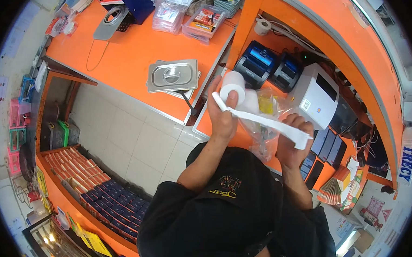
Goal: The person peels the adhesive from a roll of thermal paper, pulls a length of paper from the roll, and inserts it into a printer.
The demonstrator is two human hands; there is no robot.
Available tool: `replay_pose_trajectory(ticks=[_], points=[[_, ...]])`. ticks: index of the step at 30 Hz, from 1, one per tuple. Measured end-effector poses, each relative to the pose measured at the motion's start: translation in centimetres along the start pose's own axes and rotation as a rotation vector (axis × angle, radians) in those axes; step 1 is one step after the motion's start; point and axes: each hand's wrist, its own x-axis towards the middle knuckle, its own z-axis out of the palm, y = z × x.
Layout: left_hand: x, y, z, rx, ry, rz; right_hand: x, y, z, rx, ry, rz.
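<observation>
My left hand (223, 117) is wrapped round a white paper roll (233, 86), its thumb over the end of the roll. A loose strip of paper (267, 121) stretches from beside that roll to my right hand (295, 140), whose fingers are closed on the strip's far end. Just behind the held roll is another white roll (250, 102), partly hidden. A clear plastic bag (261, 138) with something yellow in it lies between my hands on the orange counter.
Two black printers (256, 65) and a white printer (314, 96) stand beyond my hands. Several phones (327, 145) lie at the right. A steel lid (173, 75) rests on the left counter (130, 68). Rows of small boxes (113, 200) fill a low shelf.
</observation>
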Motion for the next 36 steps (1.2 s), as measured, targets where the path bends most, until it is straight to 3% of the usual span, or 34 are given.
replay_pose_trajectory(ticks=[2, 4, 6, 9, 12, 14, 17, 20, 21, 22, 24, 25, 26, 28, 29, 32, 33, 34, 36], points=[[1.1, 0.5, -1.1, -0.247, 0.021, -0.133, 1.0, -2.1, 1.1, 0.335, 0.310, 0.039], [1.9, 1.4, -3.4, -0.043, 0.023, -0.133, 1.6, -3.4, -2.2, 0.367, 0.241, 0.024], [2.3, 1.8, -4.7, -0.113, -0.063, -0.153, 2.3, -4.4, -5.4, 0.400, 0.162, 0.013], [1.2, 2.2, -3.3, -0.100, -0.164, -0.135, 1.8, -4.3, -7.1, -0.563, -0.042, 0.420], [0.6, 1.4, -2.4, -0.088, -0.301, -0.129, 1.9, -3.7, -2.3, -0.676, -0.155, 0.260], [0.4, 0.9, -2.1, -0.126, -0.422, -0.209, 2.2, -3.3, -0.1, -0.713, -0.225, 0.277], [-0.5, 1.1, -2.2, -0.296, -0.600, -0.490, 3.5, -0.9, 0.1, -0.625, -0.281, 0.309], [-0.9, 0.2, -2.4, -0.260, -0.577, -0.586, 4.1, 0.0, -0.6, -0.635, -0.373, 0.278], [-1.3, 1.9, -0.7, -0.256, -0.535, -0.633, 4.1, 0.4, -0.5, -0.445, -0.256, 0.382], [-1.1, 1.6, -1.0, -0.256, -0.535, -0.628, 4.2, 0.2, -0.5, -0.444, -0.260, 0.379], [-0.6, 1.0, -1.1, -0.243, -0.462, -0.691, 4.5, -0.9, -0.3, -0.719, -0.401, 0.162], [-0.8, 1.2, -0.7, -0.244, -0.464, -0.692, 4.7, -0.8, -0.7, -0.725, -0.491, 0.179], [-1.1, 1.5, -0.1, -0.265, -0.486, -0.698, 4.6, -0.4, -0.7, -0.727, -0.487, 0.179], [-1.6, 2.6, 1.3, -0.304, -0.522, -0.705, 4.2, 0.7, -0.5, -0.021, -0.325, 0.512], [-1.5, 1.1, -0.3, -0.318, -0.644, -0.700, 4.1, 1.1, -0.8, -0.017, -0.329, 0.514], [-1.7, -0.7, -1.7, -0.205, -0.551, -0.668, 4.2, 1.5, -1.7, -0.206, -0.240, 0.578], [-1.5, -1.0, -2.2, -0.103, -0.552, -0.546, 4.5, 1.5, -1.7, -0.240, -0.181, 0.447], [-1.1, -1.0, -3.1, -0.101, -0.556, -0.542, 4.9, 1.5, -1.7, -0.270, -0.119, 0.314], [-0.3, -0.7, -5.3, -0.026, -0.654, -0.424, 5.5, 1.5, -2.9, 0.059, 0.050, 0.374]])
